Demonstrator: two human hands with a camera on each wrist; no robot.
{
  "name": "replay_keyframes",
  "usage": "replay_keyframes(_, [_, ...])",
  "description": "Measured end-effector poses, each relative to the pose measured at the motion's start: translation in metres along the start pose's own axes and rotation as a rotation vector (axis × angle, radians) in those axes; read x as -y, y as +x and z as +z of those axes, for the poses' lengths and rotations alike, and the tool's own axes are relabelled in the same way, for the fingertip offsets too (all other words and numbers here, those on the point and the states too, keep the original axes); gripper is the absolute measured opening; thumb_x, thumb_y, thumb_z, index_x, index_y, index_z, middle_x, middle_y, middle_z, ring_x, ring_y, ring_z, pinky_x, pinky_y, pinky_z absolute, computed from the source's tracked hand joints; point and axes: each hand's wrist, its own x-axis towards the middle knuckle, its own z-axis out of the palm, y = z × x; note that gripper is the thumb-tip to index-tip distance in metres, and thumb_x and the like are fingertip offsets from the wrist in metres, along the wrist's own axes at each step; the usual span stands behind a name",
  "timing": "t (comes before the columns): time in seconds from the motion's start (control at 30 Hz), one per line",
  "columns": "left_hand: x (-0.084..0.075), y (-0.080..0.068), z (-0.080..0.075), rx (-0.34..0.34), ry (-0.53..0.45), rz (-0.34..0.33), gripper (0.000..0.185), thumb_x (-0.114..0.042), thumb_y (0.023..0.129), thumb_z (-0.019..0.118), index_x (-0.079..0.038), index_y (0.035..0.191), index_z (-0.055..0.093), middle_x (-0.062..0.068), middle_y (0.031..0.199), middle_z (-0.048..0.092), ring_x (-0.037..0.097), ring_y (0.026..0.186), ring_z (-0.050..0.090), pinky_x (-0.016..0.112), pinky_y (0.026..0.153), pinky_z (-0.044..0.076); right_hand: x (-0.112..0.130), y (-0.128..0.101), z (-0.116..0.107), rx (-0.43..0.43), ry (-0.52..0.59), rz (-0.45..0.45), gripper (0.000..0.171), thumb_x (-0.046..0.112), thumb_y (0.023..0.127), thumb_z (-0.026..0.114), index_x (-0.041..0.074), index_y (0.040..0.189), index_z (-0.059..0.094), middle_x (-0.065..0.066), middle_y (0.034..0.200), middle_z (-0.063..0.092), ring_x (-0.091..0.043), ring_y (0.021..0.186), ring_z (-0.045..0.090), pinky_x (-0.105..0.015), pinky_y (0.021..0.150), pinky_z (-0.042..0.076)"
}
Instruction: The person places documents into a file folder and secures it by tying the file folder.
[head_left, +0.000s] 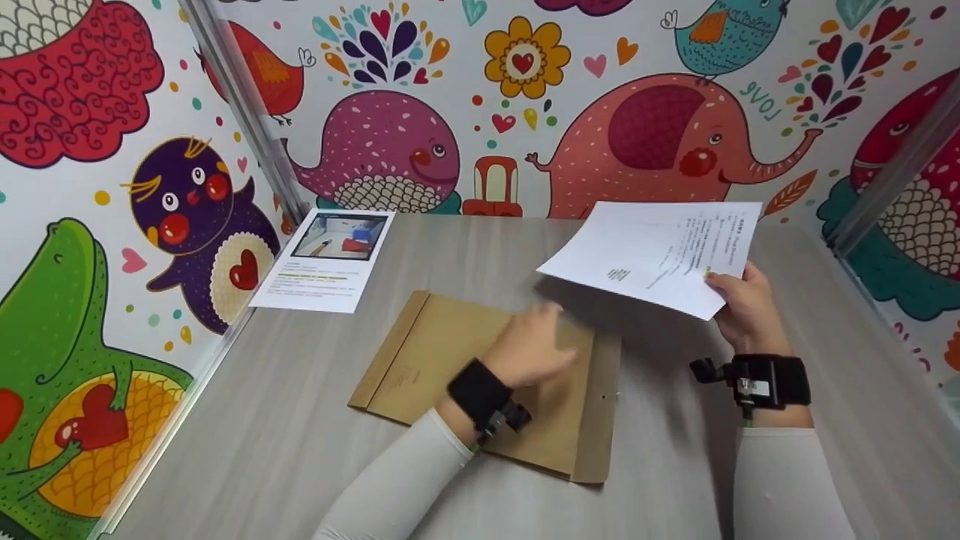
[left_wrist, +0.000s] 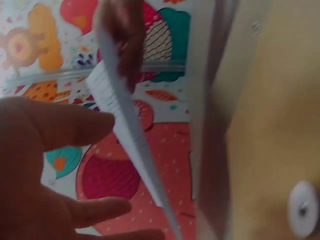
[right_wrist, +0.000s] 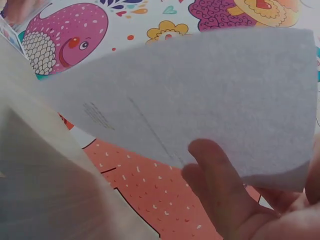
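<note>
Head view shows the right hand (head_left: 744, 298) pinching a printed sheet (head_left: 654, 255) by its near edge, lifted above the table (head_left: 262, 420). The left hand (head_left: 531, 346), fingers loose and holding nothing, rests on the brown envelope (head_left: 442, 352) lying flat. Loading the envelope seems underway; next, its mouth likely needs opening and the sheet's edge lining up.

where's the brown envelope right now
In the head view the brown envelope lies flat on the grey table, centre-left, under the left hand, with the right hand holding white sheets above its right side.
</note>
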Motion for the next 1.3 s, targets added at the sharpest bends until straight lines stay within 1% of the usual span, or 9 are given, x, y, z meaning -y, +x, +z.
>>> replay_keyframes(0.07, [-0.006,-0.003,0.014,0.078,0.073,0.029,0.064,-0.036,0.094,0.076,-0.005,0.146,0.056,0.015,0.142,0.065,0.031,0.132,0.062,0.043,0.112,0.051,0.001,0.001,0.0,-0.025,0.006,-0.012,0.07,-0.005,0.106,0.05,0.012,0.169,0.024,0.007,0.125,0.067,-0.012,0.104,0.076,-0.031,0.08,0.064])
replay_keyframes(0.13, [-0.012,-0.007,0.024,0.119,0.119,0.045,0.063,-0.037,0.094,0.076,-0.005,0.145,0.057,0.015,0.14,0.066,0.03,0.132,0.062,0.041,0.111,0.051,0.004,0.0,0.0,-0.044,0.013,-0.021,0.069,-0.006,0.106,0.049,0.011,0.169,0.025,0.007,0.124,0.067,-0.012,0.102,0.076,-0.03,0.079,0.064])
replay_keyframes(0.27, [-0.021,-0.014,0.041,0.129,0.239,0.039,0.063,-0.05,0.092,0.077,-0.007,0.136,0.063,0.013,0.127,0.069,0.03,0.117,0.064,0.04,0.096,0.054,0.008,-0.002,-0.002,-0.059,0.07,-0.025,0.069,-0.007,0.106,0.048,0.012,0.168,0.027,0.005,0.126,0.068,-0.013,0.101,0.077,-0.032,0.078,0.065])
replay_keyframes(0.4, [-0.022,-0.019,0.053,0.135,0.323,0.007,0.066,-0.057,0.083,0.083,-0.012,0.128,0.064,0.009,0.12,0.067,0.028,0.107,0.062,0.039,0.084,0.05,0.009,-0.005,-0.002,-0.085,0.085,-0.01,0.07,-0.006,0.106,0.049,0.016,0.168,0.028,0.006,0.126,0.068,-0.013,0.101,0.078,-0.032,0.078,0.065])
replay_keyframes(0.63, [-0.019,-0.024,0.059,0.137,0.3,-0.017,0.063,-0.045,0.073,0.092,-0.014,0.122,0.065,0.004,0.117,0.064,0.026,0.109,0.056,0.045,0.086,0.049,0.007,-0.007,-0.002,-0.088,0.123,-0.017,0.072,-0.008,0.106,0.048,0.016,0.17,0.025,0.005,0.13,0.066,-0.013,0.103,0.078,-0.031,0.08,0.065])
replay_keyframes(0.77, [-0.019,-0.027,0.061,0.13,0.354,-0.035,0.065,-0.05,0.072,0.091,-0.014,0.119,0.065,0.005,0.117,0.064,0.027,0.108,0.057,0.048,0.082,0.051,0.004,-0.005,0.0,-0.091,0.102,-0.004,0.071,-0.005,0.106,0.049,0.017,0.17,0.025,0.003,0.135,0.063,-0.012,0.104,0.077,-0.031,0.081,0.065])
replay_keyframes(0.9, [-0.019,-0.028,0.061,0.147,0.406,-0.05,0.072,-0.055,0.07,0.091,-0.015,0.124,0.065,0.006,0.123,0.064,0.03,0.112,0.058,0.056,0.083,0.053,0.003,-0.005,0.001,-0.079,0.097,-0.01,0.071,-0.005,0.107,0.049,0.015,0.17,0.024,0.004,0.133,0.065,-0.012,0.105,0.077,-0.031,0.082,0.065])
replay_keyframes(1.13, [-0.013,-0.021,0.058,0.136,0.309,-0.071,0.058,-0.045,0.076,0.084,-0.014,0.12,0.066,0.008,0.129,0.065,0.033,0.114,0.057,0.059,0.084,0.052,0.004,-0.004,0.001,-0.079,0.099,-0.043,0.069,-0.006,0.107,0.047,0.011,0.169,0.023,0.006,0.122,0.07,-0.012,0.102,0.078,-0.029,0.079,0.064])
replay_keyframes(1.3, [-0.005,-0.01,0.053,0.057,0.212,-0.085,0.033,-0.04,0.078,0.081,-0.015,0.094,0.065,0.007,0.113,0.068,0.032,0.107,0.058,0.062,0.085,0.051,0.005,-0.004,0.0,-0.075,0.067,-0.03,0.068,-0.003,0.108,0.048,0.014,0.17,0.024,0.004,0.13,0.066,-0.012,0.104,0.078,-0.029,0.081,0.065])
